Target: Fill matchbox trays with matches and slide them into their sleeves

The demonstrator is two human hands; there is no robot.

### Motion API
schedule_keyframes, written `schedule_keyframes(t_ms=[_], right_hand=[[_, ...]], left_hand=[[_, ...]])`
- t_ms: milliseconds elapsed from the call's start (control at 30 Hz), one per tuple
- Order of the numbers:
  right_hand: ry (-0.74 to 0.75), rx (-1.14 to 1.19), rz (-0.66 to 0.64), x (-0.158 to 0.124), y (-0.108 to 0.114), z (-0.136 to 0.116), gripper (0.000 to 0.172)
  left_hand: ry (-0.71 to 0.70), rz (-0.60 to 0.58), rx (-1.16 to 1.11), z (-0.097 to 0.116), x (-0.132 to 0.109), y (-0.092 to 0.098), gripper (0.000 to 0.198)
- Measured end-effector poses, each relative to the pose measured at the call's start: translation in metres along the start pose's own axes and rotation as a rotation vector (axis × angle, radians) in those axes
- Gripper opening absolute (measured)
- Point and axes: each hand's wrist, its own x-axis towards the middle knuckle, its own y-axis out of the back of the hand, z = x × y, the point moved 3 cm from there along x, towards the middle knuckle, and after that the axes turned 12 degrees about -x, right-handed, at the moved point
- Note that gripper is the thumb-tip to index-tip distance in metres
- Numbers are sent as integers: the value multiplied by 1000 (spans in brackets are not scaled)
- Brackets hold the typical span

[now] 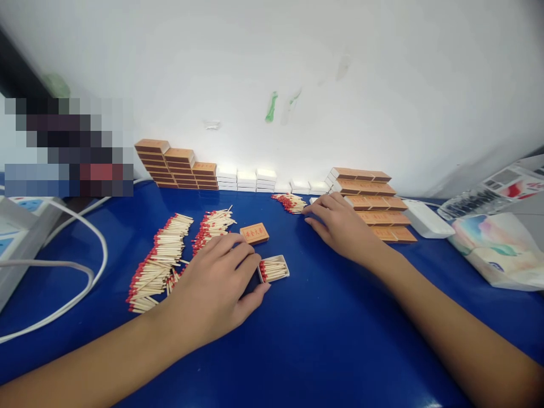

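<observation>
My left hand (223, 280) is beside a white matchbox tray (274, 270) filled with red-tipped matches. Its fingers are bent and the thumb is spread apart, with nothing visible in the grasp. Just beyond it lies an orange matchbox sleeve (255, 233) with red lettering; whether a tray is inside cannot be seen. My right hand (334, 224) rests farther back, fingers apart, its fingertips at the edge of a small match pile (290, 203). Two larger match piles, a long one (161, 260) and a shorter one (212, 224), lie to the left, the shorter partly behind my left hand.
Against the wall stand stacked brown matchboxes (170, 164), white trays (246, 180) and stepped orange matchboxes (369, 203). A white block (427, 219) and a tissue pack (495, 249) lie right on the blue table (306, 345). White cables (102, 243) and a power strip (25, 238) are left.
</observation>
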Motion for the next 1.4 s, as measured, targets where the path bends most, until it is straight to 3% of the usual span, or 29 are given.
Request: schedule_keyframes(t_ms=[233,800,1100,1400], right_hand=[[-11,20,-7,1,-1,-2,31],[-1,125,-10,2,5,-3,19],[-94,262,-281,-6,9,10,21],[-127,283,-296,-3,12,5,22]], left_hand=[[-9,3,7,0,-3,0,24],[10,1,-8,-2,-2,-2,23],[2,8,-3,0,-3,-2,23],[5,12,1,0,-2,-1,24]])
